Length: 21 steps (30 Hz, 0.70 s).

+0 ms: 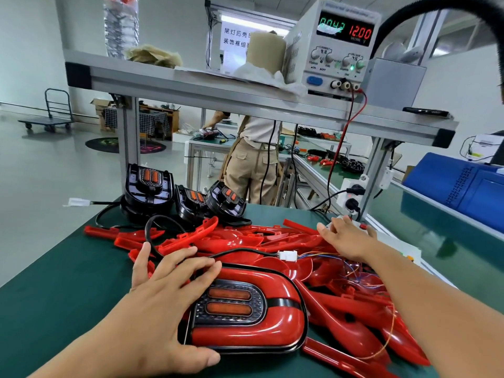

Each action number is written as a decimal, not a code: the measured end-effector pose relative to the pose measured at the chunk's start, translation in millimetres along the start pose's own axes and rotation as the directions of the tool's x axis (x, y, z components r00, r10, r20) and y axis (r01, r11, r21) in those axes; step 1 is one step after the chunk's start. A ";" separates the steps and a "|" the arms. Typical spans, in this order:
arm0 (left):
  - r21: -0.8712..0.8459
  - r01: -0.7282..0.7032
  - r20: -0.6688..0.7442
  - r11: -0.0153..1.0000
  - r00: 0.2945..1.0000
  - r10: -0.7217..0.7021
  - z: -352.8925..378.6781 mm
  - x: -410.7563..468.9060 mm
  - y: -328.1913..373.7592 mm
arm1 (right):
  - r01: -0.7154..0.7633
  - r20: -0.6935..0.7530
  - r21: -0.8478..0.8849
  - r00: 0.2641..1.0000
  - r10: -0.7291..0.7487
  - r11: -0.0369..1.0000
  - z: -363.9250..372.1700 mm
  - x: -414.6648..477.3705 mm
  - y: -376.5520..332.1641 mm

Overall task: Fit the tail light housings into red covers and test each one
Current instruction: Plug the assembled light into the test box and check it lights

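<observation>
Both hands reach out over the green bench (pixel 54 296). The left hand (pixel 163 296) holds the finished tail light (pixel 245 309) at the front of the bench, with the thumb on its near edge and the fingers curled over its far edge. Two orange strips show in its dark middle. Behind it, black housings (pixel 150 184) stand at the back, and loose red covers (pixel 234 238) lie in a big pile. A black wire ends in a white plug (pixel 287 255). The right hand (pixel 346 238) lies flat, fingers straight, on a white box (pixel 336 220) with a red button. Up on the shelf (pixel 191 85), the power box (pixel 335 45) reads 12.00.
</observation>
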<state>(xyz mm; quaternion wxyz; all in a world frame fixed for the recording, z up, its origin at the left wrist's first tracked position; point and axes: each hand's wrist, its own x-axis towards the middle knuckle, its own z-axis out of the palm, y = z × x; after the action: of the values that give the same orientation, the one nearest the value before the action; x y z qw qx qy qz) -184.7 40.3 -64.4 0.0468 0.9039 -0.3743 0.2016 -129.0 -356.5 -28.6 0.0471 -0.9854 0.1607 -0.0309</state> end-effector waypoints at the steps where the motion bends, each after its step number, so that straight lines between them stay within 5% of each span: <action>1: 0.001 -0.004 0.001 1.000 1.000 0.004 -0.3 -0.2 0.5 | 0.010 -0.011 0.004 1.000 -0.010 1.000 -2.2 -1.8 -1.8; 13: 0.045 -0.038 -0.021 0.998 0.999 0.039 -4.8 -2.1 3.9 | 0.219 -0.146 0.157 0.969 -0.197 0.963 -35.3 -62.3 -38.7; 21: -0.101 -0.072 -0.047 0.992 0.997 0.068 -7.4 -5.0 1.0 | 0.314 -0.078 0.024 0.947 -0.311 0.949 -15.3 -84.7 -56.6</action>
<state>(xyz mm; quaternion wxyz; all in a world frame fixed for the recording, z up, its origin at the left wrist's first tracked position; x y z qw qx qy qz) -191.0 44.6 -59.8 0.0942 0.8821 -0.4145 0.2030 -192.6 -277.3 -11.5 0.0535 -0.9956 0.0035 -0.0768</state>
